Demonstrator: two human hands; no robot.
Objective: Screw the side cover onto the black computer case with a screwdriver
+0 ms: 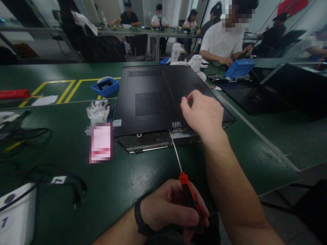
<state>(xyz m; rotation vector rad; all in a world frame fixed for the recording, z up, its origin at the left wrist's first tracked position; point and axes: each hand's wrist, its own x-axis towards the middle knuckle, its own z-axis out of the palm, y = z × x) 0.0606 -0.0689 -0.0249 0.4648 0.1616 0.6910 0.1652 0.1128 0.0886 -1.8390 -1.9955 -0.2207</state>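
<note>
A black desktop computer case lies flat on the green table, its rear panel facing me. In my left hand, which wears a dark wristband, is a screwdriver with a red and black handle. The metal shaft points away from me, and its tip meets the rear edge of the case near a checkered sticker. My right hand is over the case's top right side with its fingers curled in. Whatever those fingers may hold is hidden.
Left of the case are a blue bin, white gloves and a pink-edged card. Black cables lie at the left. To the right are dark panels and another blue bin; a person in white sits behind.
</note>
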